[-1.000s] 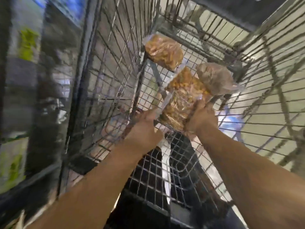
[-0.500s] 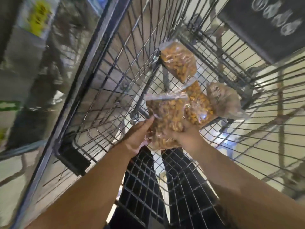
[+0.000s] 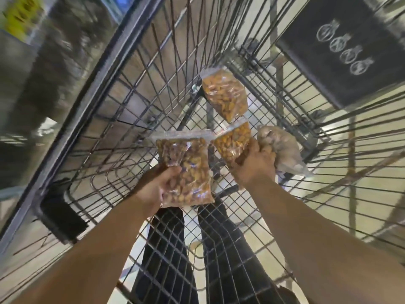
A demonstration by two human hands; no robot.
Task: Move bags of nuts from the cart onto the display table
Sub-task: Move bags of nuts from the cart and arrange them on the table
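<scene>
There is one view only: a wide-angle camera on the head, looking steeply down into the wire cart [image 3: 89, 106] from close. The left forearm [image 3: 94, 255] enters at 7 o'clock, the right forearm [image 3: 328, 249] at 5 o'clock.

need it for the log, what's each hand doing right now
Left hand: closed on the mixed-nut bag.
Right hand: closed on the orange bag; it touches the pale bag, grip there unclear.

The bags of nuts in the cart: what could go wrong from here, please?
The right hand seems to hold both the orange bag and the pale bag; one may slip from that grip. The brown bag in the left hand could snag on the wire cart when lifted out.
</scene>
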